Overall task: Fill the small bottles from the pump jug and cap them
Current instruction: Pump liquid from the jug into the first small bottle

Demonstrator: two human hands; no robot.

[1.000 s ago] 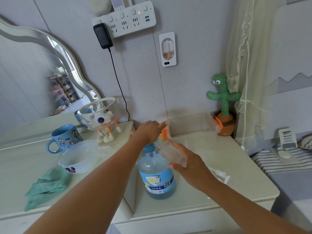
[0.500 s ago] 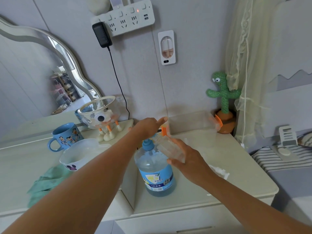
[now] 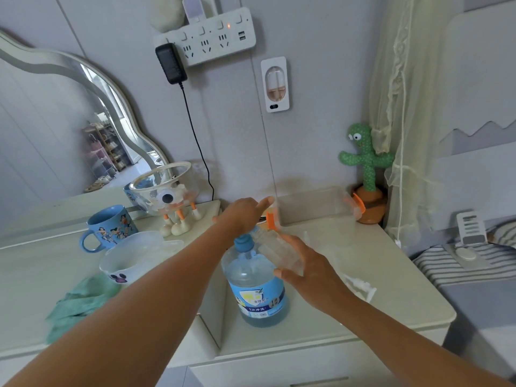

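Here's the white cabinet top and on it, near the front left corner, stands the jug. It's a big clear round-shouldered jug with pale blue liquid right up to the shoulder, and a blue pump is set in its neck. Behind it, against the wall, there's a clear box with an orange clip on its right end.

Now the hands. The left hand sits right on top of the pump, forefinger straight out toward the box. The other fingers are tucked under the hand, so I cannot tell whether they wrap the pump head.

The right hand has fingers and thumb curled round the small bottle. That bottle is clear plastic and tilted, bottom in the palm and mouth up at the pump, just over the jug's shoulder. I cannot tell how much is in it, as it's see-through and a touch blurred.

On to the label, which is a blue band across the jug's lower half with a yellow and white shield. Chinese characters run under it, and the bottom line reads "1次冲洗". The smaller print is too fine to read.

Off to the left, on the dresser, there's a blue mug printed with cartoon figures and a white bowl with a purple paw print. A green cloth lies crumpled in front of them.
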